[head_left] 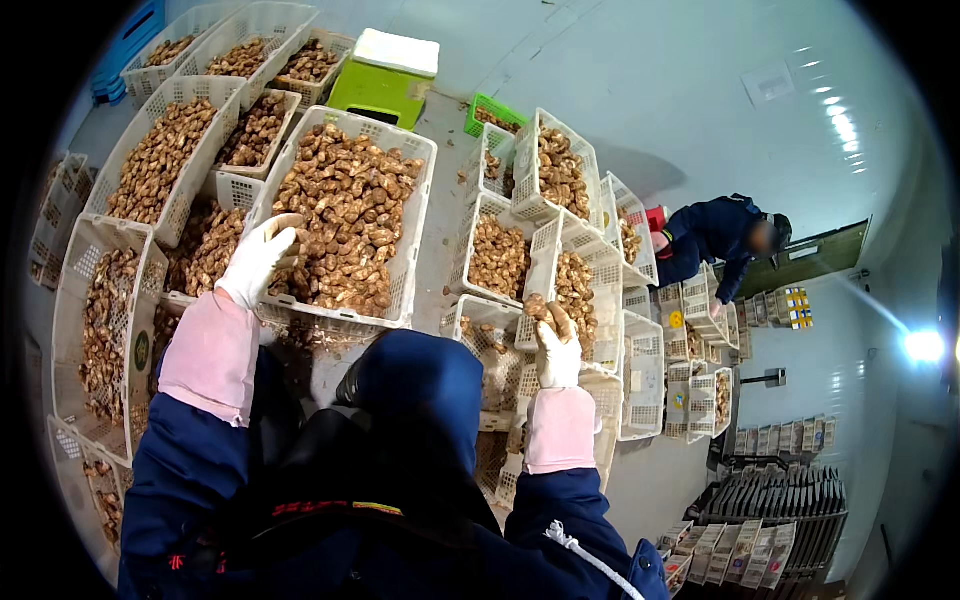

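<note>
A large white plastic crate [424,230] full of brown mushrooms [345,220] stands in front of me. My left hand [258,262], in a white glove, is over the crate's left rim with its fingers curled in at the mushrooms; what they hold, if anything, I cannot make out. On the right, my gloved right hand [558,350] is raised with a single mushroom [536,305] held at its fingertips. It hovers above the white crates on that side, nearest to one with a few mushrooms [490,338] in it.
More mushroom crates [160,165] are stacked on the left and in a row [560,175] on the right. A green stool [380,92] with a white top stands behind the large crate. Farther right, a co-worker [715,240] bends over other crates; racks [780,500] stand at the lower right.
</note>
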Available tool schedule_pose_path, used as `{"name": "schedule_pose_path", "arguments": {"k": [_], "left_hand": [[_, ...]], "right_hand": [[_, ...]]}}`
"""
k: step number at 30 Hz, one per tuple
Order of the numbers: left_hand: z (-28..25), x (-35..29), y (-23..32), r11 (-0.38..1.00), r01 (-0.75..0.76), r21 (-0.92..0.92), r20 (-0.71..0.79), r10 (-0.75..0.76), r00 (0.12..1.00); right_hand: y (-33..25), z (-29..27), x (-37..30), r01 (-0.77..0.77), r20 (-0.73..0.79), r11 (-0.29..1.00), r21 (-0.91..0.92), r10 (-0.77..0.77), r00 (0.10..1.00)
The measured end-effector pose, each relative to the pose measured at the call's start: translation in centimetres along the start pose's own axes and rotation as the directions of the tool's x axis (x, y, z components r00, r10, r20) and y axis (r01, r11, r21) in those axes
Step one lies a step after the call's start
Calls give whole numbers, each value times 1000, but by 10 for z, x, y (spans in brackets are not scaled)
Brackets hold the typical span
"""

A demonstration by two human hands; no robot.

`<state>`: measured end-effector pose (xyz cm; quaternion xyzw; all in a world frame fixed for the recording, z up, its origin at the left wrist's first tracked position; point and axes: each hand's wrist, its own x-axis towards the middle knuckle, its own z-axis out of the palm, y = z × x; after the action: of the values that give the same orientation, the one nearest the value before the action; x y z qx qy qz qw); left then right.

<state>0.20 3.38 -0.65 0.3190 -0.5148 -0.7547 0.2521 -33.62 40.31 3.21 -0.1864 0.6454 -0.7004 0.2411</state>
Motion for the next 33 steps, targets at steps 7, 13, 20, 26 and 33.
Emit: {"name": "schedule_pose_path", "arguments": {"k": [7,13,20,26,33], "left_hand": [[0,-4,2,997,7,83,11,-8,1000],[-1,-6,3,996,-25,85,24,23,999],[6,-5,6,1000,12,-29,20,-12,1000],[10,-12,5,1000,-13,-4,-19,13,1000],[-13,-13,-7,1000,21,9,50,-21,999]], "right_hand": [[13,-5,-5,67,-25,986,-154,-72,997],[25,-37,-21,66,-64,971,-230,-83,994],[48,-159,-89,-78,-454,978,-194,-19,891],[32,-157,-103,-28,-369,986,-161,-34,929],[29,-109,-72,60,-230,998,20,-53,972]]}}
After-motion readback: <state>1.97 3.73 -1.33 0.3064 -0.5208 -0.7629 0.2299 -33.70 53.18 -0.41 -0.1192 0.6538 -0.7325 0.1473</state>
